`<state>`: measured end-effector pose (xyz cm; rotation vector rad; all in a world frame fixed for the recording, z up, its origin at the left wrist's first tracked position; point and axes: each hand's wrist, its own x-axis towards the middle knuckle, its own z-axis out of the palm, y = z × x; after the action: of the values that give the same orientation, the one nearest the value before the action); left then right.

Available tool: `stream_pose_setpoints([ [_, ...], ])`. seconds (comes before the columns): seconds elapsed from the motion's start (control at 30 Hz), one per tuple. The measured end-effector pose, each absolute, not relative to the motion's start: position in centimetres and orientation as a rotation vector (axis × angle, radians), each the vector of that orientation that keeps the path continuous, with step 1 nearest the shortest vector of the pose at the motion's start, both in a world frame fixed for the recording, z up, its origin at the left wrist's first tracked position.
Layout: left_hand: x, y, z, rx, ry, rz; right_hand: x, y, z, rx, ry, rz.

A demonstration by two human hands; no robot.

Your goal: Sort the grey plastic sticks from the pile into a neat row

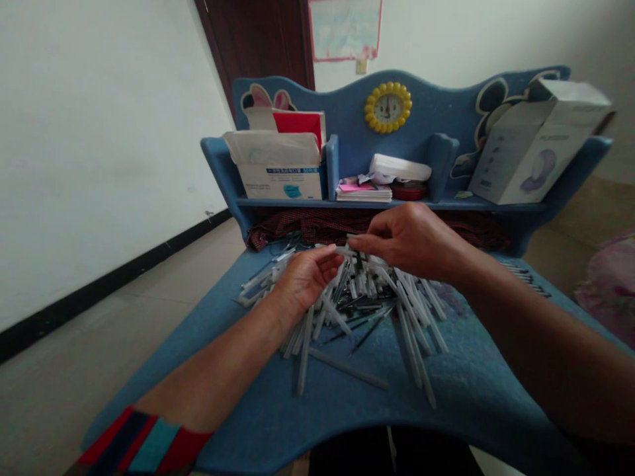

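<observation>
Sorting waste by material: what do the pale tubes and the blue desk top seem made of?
The pale tubes: likely plastic, thin, uniform, whitish-grey with a dull sheen; the left hand and right hand hold one. The desk top: perhaps painted wood or board, matte blue, worn and mottled; which, I cannot tell.

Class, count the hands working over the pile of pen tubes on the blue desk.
2: the left hand, fingers curled, over the pile; the right hand beside it, pinching a white tube.
</observation>
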<state>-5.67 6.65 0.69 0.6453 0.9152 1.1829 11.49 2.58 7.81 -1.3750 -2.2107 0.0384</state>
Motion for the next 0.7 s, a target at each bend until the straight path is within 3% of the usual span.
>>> stream_pose_setpoints([
  [0.4,-4.4,5.1,1.1,0.639,0.836,1.143,10.8,3.3,3.8,-1.151,-1.881,-0.62],
  [0.6,-5.7,5.9,2.1,0.588,0.824,1.216,11.9,3.4,4.2,-1.267,-1.794,-0.391],
  [0.7,-6.5,6.6,2.5,0.53,0.825,1.332,12.6,3.5,3.3,-1.31,-2.096,-0.147],
])
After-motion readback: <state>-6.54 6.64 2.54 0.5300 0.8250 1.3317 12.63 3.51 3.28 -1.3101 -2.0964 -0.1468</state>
